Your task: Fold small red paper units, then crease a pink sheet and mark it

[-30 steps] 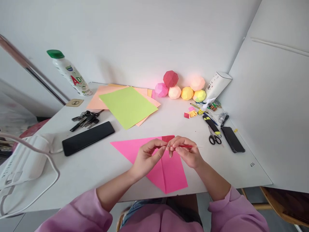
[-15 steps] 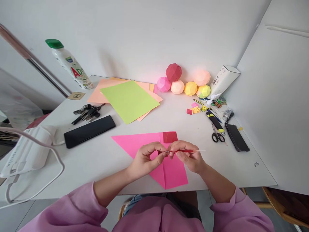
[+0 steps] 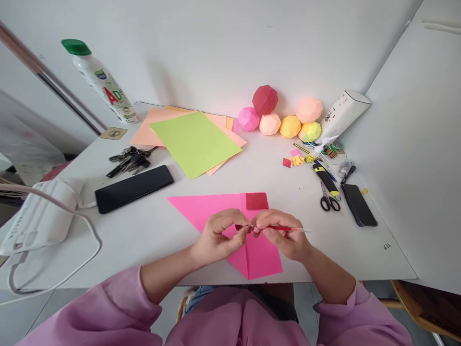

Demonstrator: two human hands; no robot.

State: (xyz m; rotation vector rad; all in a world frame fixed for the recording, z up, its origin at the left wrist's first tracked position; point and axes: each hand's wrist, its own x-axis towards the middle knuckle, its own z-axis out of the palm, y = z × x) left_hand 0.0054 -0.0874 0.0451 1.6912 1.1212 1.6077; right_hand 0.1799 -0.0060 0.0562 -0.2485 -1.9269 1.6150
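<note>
Over the pink paper sheet (image 3: 264, 257), my two hands meet with fingertips almost touching. My left hand (image 3: 219, 238) pinches a small dark red piece (image 3: 238, 227), which looks like paper and is mostly hidden by the fingers. A thin red pen-like stick (image 3: 283, 228) with a clear, pale end pointing right is gripped in my right hand (image 3: 290, 240). Its other end reaches the left fingertips. A dark red paper rectangle (image 3: 257, 201) lies on the top edge of the pink sheet, just beyond my hands.
Faceted paper balls (image 3: 265, 100) sit along the wall. Scissors (image 3: 330, 202), a cutter (image 3: 326, 180), a glue bottle (image 3: 317, 153) and a dark phone (image 3: 359, 205) lie right. Green paper (image 3: 194, 144), keys (image 3: 131, 161), a black phone (image 3: 135, 189) and a bottle (image 3: 108, 89) are left.
The view has shifted slightly, so the table's things appear a little moved. Both hands keep the same hold on the red piece and the stick.
</note>
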